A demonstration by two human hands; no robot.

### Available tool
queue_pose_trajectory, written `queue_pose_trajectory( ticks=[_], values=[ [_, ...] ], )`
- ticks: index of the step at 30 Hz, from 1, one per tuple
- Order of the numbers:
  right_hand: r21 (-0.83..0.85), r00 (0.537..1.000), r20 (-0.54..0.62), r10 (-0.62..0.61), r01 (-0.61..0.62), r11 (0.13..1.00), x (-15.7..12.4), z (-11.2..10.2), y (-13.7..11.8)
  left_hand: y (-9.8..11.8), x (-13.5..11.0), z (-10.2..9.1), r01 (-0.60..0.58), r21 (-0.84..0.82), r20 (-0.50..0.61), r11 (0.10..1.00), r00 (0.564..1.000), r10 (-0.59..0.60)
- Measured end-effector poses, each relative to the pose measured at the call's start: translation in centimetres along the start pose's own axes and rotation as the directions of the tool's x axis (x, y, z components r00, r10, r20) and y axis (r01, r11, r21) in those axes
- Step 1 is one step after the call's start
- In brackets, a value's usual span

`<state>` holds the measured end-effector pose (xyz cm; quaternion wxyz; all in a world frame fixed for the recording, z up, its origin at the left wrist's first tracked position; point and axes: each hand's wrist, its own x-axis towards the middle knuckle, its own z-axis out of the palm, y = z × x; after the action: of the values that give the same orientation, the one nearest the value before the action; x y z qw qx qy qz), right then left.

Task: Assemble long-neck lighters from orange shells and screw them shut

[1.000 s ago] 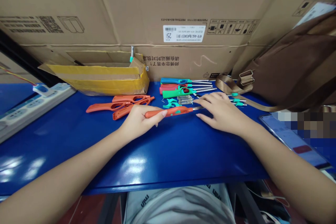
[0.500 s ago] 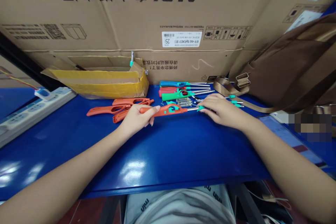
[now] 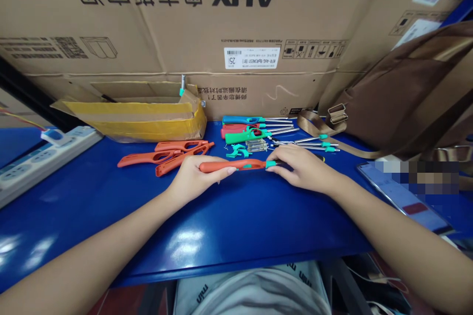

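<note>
My left hand point(image 3: 195, 178) is closed round the rear of an orange lighter body point(image 3: 236, 165) that lies level just above the blue table point(image 3: 221, 216). At the body's front end my right hand point(image 3: 301, 170) pinches a teal-collared metal tube point(image 3: 271, 163). Loose orange half-shells point(image 3: 162, 153) lie to the left of my left hand. Behind the hands lie blue, red and green finished lighters point(image 3: 251, 128), small teal parts point(image 3: 236, 150) and clear plastic pieces point(image 3: 256, 145). More teal-collared tubes point(image 3: 321, 145) rest to the right.
An open carton taped in yellow point(image 3: 144, 115) stands at the back left, a white power strip point(image 3: 33, 160) at the far left. A brown bag point(image 3: 402, 98) with a strap fills the right. A phone point(image 3: 402, 197) lies at the right edge. Big cardboard boxes point(image 3: 207, 19) wall the back.
My right hand took a teal-collared tube from the pile and brought it to the front end of the orange body. My left hand drew the body slightly nearer.
</note>
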<state>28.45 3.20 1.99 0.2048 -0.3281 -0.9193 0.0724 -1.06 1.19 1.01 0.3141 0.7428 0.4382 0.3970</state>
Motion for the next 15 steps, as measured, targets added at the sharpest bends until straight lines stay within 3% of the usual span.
queue_pose_trajectory(
  ticks=[6, 15],
  values=[
    [-0.069, 0.993, -0.030, -0.116, 0.114, 0.991, 0.0, 0.5, -0.3, -0.1, -0.2, -0.1, -0.099, 0.022, 0.002, 0.995, 0.995, 0.099],
    [-0.123, 0.983, -0.059, -0.171, 0.163, 0.979, -0.4, 1.4, -0.6, 0.6, -1.0, 0.8, -0.002, -0.022, 0.048, 1.000, 0.999, 0.003]
  ],
)
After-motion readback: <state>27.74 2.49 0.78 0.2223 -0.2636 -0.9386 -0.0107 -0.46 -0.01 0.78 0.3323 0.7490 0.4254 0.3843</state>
